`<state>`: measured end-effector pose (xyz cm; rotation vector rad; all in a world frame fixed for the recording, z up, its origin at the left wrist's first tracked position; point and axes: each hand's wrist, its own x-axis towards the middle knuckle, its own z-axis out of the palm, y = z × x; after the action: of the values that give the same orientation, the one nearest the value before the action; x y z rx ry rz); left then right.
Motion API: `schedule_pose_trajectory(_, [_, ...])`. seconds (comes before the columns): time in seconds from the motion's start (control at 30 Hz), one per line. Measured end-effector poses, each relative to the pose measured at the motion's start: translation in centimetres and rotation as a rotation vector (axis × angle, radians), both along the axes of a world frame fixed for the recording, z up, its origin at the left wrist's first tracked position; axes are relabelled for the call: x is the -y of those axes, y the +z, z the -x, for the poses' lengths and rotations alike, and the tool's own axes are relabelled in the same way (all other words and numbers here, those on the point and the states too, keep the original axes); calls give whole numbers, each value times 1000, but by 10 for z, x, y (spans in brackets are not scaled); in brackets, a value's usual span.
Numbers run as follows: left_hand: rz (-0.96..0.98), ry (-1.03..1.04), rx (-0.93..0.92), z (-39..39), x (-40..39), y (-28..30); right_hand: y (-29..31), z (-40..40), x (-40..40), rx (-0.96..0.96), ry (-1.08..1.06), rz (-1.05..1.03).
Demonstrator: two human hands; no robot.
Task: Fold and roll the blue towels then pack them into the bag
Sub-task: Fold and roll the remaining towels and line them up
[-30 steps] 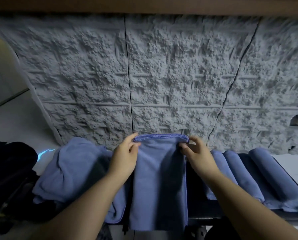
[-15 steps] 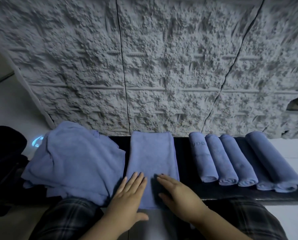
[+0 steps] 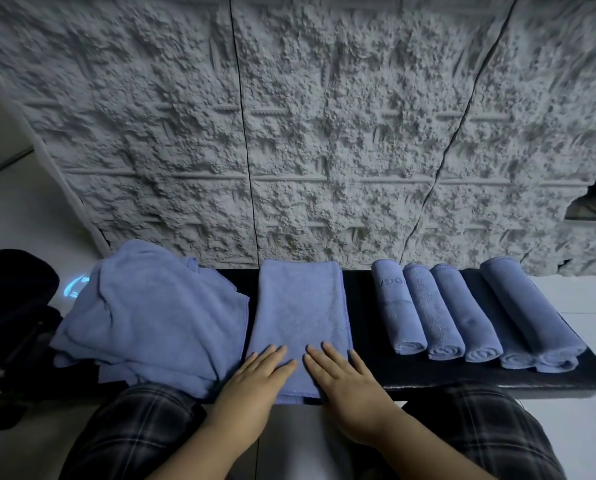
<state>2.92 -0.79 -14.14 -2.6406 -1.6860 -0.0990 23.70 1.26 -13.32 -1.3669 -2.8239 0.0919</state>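
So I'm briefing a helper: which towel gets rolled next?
On the black bench before the rough grey wall, find the folded towel in the middle. It alone lies flat, between a loose pile and rolled towels.

Rough grey wall, dark surface and pale floor

A grey textured wall (image 3: 324,133) with a rough, pitted face fills the upper part of the view; two thin dark seams run down it, and faint raised horizontal lines cross it. At its right side a jagged dark opening (image 3: 594,206) breaks the face. A long black surface (image 3: 358,296) runs along the foot of the wall, its near edge rounded at the right corner. Pale floor (image 3: 22,216) shows past the surface's left end and beyond its right end. Plaid fabric (image 3: 133,431) covers the person's legs below the near edge, one at each side.
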Motion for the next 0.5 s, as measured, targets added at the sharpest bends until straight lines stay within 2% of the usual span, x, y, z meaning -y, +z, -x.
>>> schedule_pose_trajectory(0.13, [90, 92, 9, -6, 15, 21, 2, -7, 4, -1, -64, 0])
schedule_pose_trajectory(0.23, [180, 117, 70, -10, 20, 12, 5, -6, 8, -19, -87, 42])
schedule_pose_trajectory(0.37, [18, 106, 59, -9, 18, -2, -3, 2, 8, 4, -88, 61])
schedule_pose_trajectory(0.5, [-125, 86, 4, -16, 12, -10, 6, 8, 10, -96, -23, -60])
